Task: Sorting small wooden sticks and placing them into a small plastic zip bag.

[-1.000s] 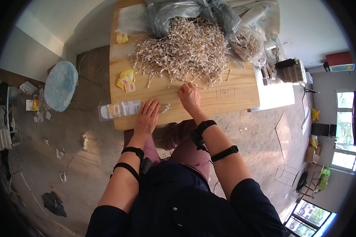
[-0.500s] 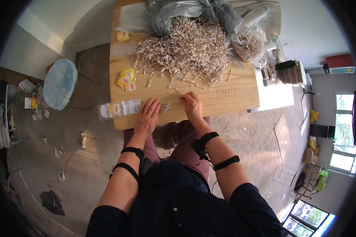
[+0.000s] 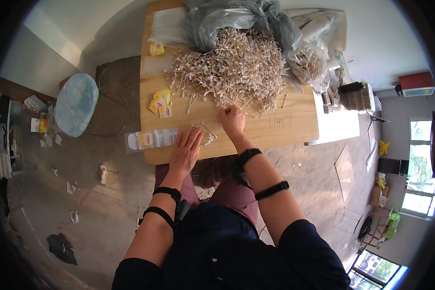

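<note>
"Okay, left hand (image 3: 184,152) first. State?"

"Palm down on the wooden table (image 3: 263,133), fingers straight and nearly side by side, not curled round anything I can see. Short row of swabs (image 3: 208,139) pokes out past it at two o'clock."

"Loose ones?"

"Couple of loose swabs (image 3: 209,130), one o'clock of that hand, lying at angles just beside the row."

"Package?"

"Clear plastic package (image 3: 162,137), yellow label, swabs lined up inside. Ten o'clock of the left hand, far end overhanging the table's nine o'clock edge. Near end touching the fingers or just beside them, can't tell which. Yellow cards (image 3: 160,103) in a loose overlap at eleven."

"Right hand (image 3: 233,120)?"

"At the six o'clock edge of the big swab pile (image 3: 232,67), fingers curled. Can't tell if the tips are together, apart or clamped on a swab; the hand hides them."

"Surroundings, fast."

"Grey plastic bag (image 3: 227,19) bunched at the pile's twelve. Clear bag (image 3: 307,63) at its three, more swabs in it. Blue stool (image 3: 76,105) off the table at nine, oval-looking seat, well apart from both hands."
</note>
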A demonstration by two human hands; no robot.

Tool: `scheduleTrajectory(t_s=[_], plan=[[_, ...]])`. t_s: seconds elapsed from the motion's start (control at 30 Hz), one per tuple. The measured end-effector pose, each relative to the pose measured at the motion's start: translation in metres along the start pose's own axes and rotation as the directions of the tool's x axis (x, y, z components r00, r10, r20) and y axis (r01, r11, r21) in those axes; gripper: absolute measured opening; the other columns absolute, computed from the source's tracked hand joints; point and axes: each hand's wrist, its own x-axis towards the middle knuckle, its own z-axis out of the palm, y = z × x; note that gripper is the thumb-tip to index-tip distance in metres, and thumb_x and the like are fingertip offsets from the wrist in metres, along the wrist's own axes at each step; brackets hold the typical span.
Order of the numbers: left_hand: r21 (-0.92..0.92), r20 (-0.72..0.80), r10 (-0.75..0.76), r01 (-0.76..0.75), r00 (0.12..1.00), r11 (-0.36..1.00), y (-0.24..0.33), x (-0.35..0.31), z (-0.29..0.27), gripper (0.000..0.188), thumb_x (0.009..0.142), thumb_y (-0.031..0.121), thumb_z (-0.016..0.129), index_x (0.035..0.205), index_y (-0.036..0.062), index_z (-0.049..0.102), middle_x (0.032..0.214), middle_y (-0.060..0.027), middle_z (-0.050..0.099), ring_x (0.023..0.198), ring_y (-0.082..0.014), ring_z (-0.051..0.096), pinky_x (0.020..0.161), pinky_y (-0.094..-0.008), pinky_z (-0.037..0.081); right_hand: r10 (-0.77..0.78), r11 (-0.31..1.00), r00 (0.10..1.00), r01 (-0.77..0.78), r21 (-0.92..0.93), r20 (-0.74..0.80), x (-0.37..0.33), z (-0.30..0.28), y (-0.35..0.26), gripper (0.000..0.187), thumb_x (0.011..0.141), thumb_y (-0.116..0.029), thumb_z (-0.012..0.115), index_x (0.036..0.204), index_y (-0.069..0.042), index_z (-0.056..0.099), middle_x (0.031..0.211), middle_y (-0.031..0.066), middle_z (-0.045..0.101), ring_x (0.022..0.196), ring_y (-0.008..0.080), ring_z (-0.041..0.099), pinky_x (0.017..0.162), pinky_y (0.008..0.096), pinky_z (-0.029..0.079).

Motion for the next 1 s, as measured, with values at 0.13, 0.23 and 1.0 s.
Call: scheduleTrajectory(t_s=[0.13,0.23,1.0], plan=[[0.046,-0.005,0.007,-0.006,1.0,0.999,-0.002,-0.005,0.002,0.052,0.089,0.017,0.061,0.138,0.0061,0.049,0.148,-0.0032,0.042,0.14,-0.0253,0.035,0.118,-0.0474,0.026,-0.189,0.978,0.98,0.183,0.101,0.062,-0.028,-0.013,0.008,0.015,0.082,-0.022,0.068,0.085,-0.008,0.071,0.084,0.012,0.068,0.077,0.0334,0.066,0.069,0.0438,0.052],[0.01,-0.018,-0.006,0.006,1.0,1.0,-0.002,-0.003,0.005,0.05,0.09,0.018,0.06,0.138,0.0061,0.05,0.146,-0.0033,0.043,0.14,-0.0249,0.034,0.119,-0.0472,0.025,-0.269,0.953,0.961,0.258,0.155,0.054,-0.039,-0.02,0.01,0.011,0.083,-0.018,0.069,0.085,-0.008,0.071,0.086,0.0106,0.066,0.075,0.0316,0.066,0.067,0.0419,0.052],[-0.033,-0.052,-0.003,0.002,0.999,0.999,-0.002,-0.004,0.004,0.049,0.09,0.015,0.059,0.137,0.0057,0.05,0.145,-0.0037,0.044,0.139,-0.025,0.036,0.118,-0.0453,0.028,-0.38,0.905,0.925,0.377,0.196,-0.024,-0.012,-0.007,0.009,0.009,0.083,-0.011,0.065,0.088,-0.008,0.072,0.091,0.0104,0.066,0.087,0.032,0.064,0.075,0.0409,0.052]])
